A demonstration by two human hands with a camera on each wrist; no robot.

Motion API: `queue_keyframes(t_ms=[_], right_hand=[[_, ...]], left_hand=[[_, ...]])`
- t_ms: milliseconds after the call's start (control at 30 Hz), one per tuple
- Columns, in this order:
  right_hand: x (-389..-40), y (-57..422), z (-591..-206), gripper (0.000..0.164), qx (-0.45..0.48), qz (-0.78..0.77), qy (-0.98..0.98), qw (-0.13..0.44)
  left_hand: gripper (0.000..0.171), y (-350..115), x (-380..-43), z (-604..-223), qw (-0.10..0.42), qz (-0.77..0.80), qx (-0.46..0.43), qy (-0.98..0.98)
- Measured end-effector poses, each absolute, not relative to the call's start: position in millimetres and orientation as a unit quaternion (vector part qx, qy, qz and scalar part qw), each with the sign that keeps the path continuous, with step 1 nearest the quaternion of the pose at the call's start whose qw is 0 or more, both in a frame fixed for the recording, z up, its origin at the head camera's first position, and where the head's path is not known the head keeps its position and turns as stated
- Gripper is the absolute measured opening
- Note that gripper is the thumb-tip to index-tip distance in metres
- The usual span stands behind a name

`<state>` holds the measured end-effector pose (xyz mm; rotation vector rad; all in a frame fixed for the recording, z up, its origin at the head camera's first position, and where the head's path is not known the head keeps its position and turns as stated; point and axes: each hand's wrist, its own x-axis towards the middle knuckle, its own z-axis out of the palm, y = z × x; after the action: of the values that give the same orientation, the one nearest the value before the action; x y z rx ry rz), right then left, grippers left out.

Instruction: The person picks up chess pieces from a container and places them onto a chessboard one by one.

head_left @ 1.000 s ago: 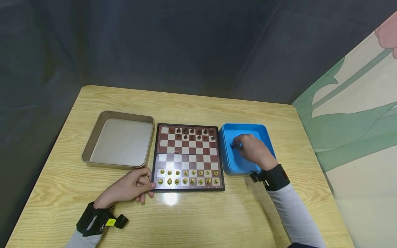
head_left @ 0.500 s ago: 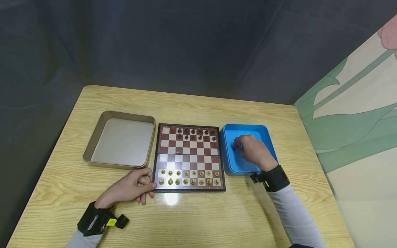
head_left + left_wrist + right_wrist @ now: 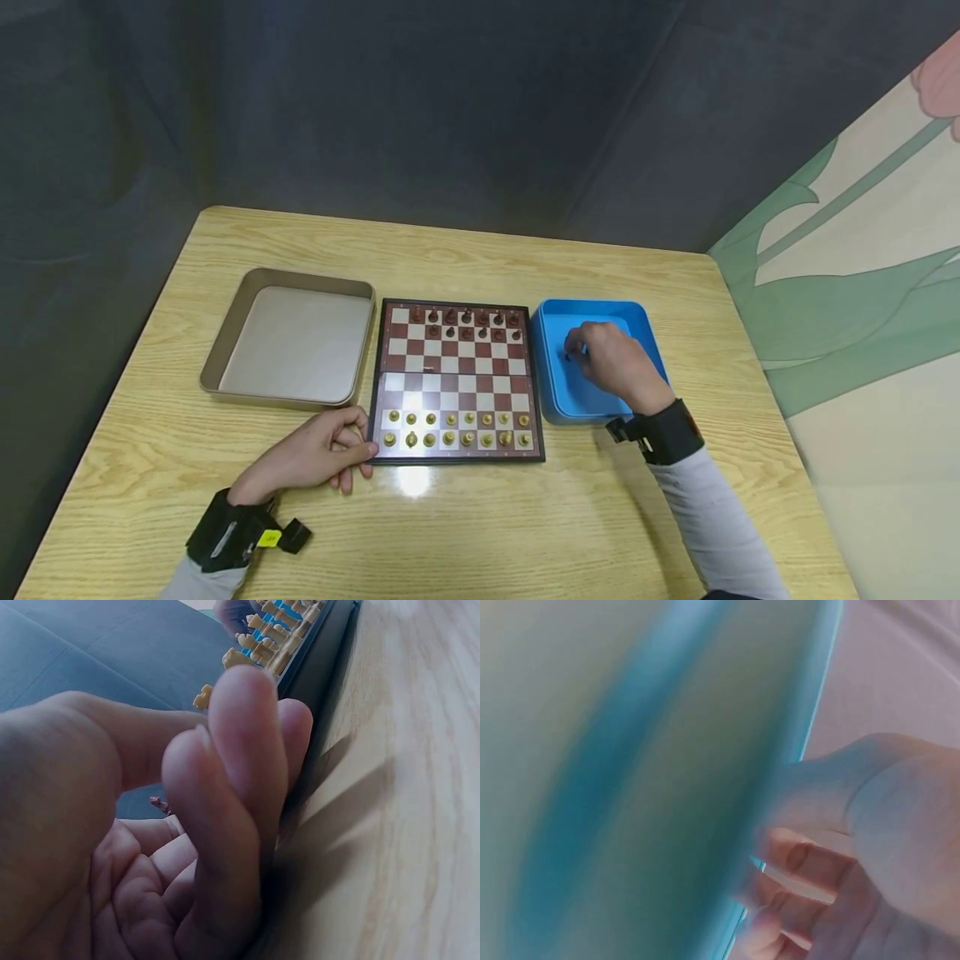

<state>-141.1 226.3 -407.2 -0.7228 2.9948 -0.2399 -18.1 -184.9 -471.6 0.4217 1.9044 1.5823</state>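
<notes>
A folding chessboard (image 3: 457, 383) lies open flat on the table. Gold chess pieces (image 3: 467, 438) fill its two near rows, and dark red pieces (image 3: 482, 317) stand in the two far rows. My left hand (image 3: 315, 450) holds the board's near left corner, thumb on top and other fingers bent by the edge. Inside the blue box (image 3: 551, 396), right of the board, my right hand (image 3: 611, 358) points down with its fingertips together at a small dark chess piece (image 3: 567, 357). The box wall (image 3: 705, 825) is blurred and hides those fingertips in the right wrist view.
A gold-rimmed shallow tin (image 3: 300, 342) sits left of the board on the wooden table (image 3: 465, 533). A dark curtain (image 3: 420, 117) hangs behind the far table edge. At the right is a painted wall panel (image 3: 862, 275).
My right hand stays in the blue box; its fingertips shift very slightly, and less of the dark piece shows than a second ago. The left hand and the pieces on the board keep their places.
</notes>
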Motion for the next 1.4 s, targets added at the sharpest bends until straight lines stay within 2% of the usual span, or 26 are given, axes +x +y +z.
queue_keyframes(t_ms=[333, 900, 1400], right_hand=[[-143, 220, -400, 0.009, -0.27, -0.118, 0.955, -0.031], [-142, 200, -378, 0.012, -0.303, -0.141, 0.941, -0.048], [-144, 160, -364, 0.014, -0.344, -0.156, 0.923, -0.073]], left_hand=[[0.026, -186, -16, -473, 0.31, 0.599, 0.158, 0.721], [0.027, -186, -16, -471, 0.311, 0.597, 0.151, 0.724], [0.029, -185, -18, -470, 0.311, 0.595, 0.151, 0.726]])
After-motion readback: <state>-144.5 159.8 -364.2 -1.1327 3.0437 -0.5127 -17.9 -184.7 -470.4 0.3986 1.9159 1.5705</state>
